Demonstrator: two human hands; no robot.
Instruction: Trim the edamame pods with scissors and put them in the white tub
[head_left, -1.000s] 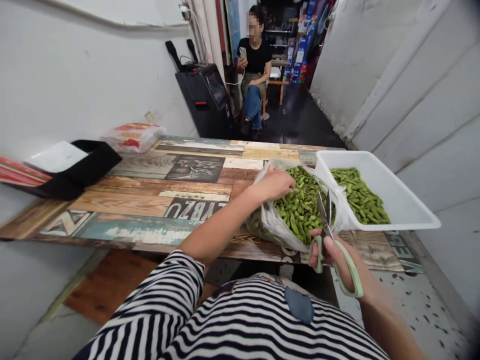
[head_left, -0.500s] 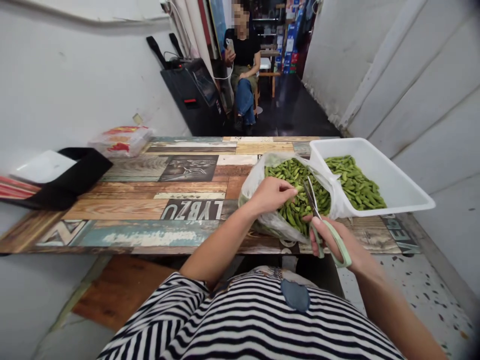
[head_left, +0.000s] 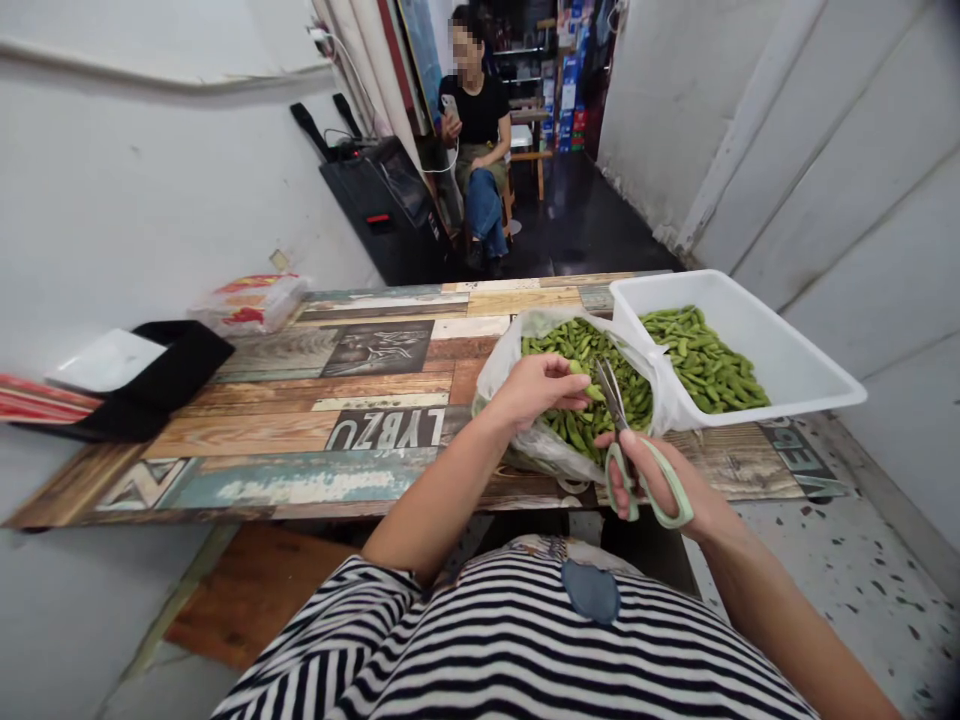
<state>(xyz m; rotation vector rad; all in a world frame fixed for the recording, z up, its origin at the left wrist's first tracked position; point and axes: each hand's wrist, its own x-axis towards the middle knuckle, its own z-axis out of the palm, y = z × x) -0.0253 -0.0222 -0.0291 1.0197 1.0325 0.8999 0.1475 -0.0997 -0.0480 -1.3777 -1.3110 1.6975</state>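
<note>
Over an open plastic bag (head_left: 491, 385) of green edamame pods, my left hand (head_left: 536, 390) pinches a single edamame pod (head_left: 589, 382) between thumb and fingers. My right hand (head_left: 667, 480) grips scissors (head_left: 616, 405) with pale green handles. Their blades point up and away from me, slightly parted, with the tips close to the right end of the held pod. More edamame pods (head_left: 577, 428) fill the bag below both hands. A white plastic tub (head_left: 802, 365) stands against the bag's right side, with a heap of edamame pods (head_left: 705, 360) in its left part.
The wood-patterned table (head_left: 300, 440) carries a black holder (head_left: 161, 385) and a clear-wrapped packet (head_left: 251, 303) at the left. Beyond the table, a seated person (head_left: 484, 130) holds a phone beside a black machine (head_left: 382, 210). A white wall (head_left: 862, 200) runs along the right.
My left hand now holds a pod up near the blades. The scissors have shifted slightly left, their tips nearer to that hand. The whole view has tilted a little.
</note>
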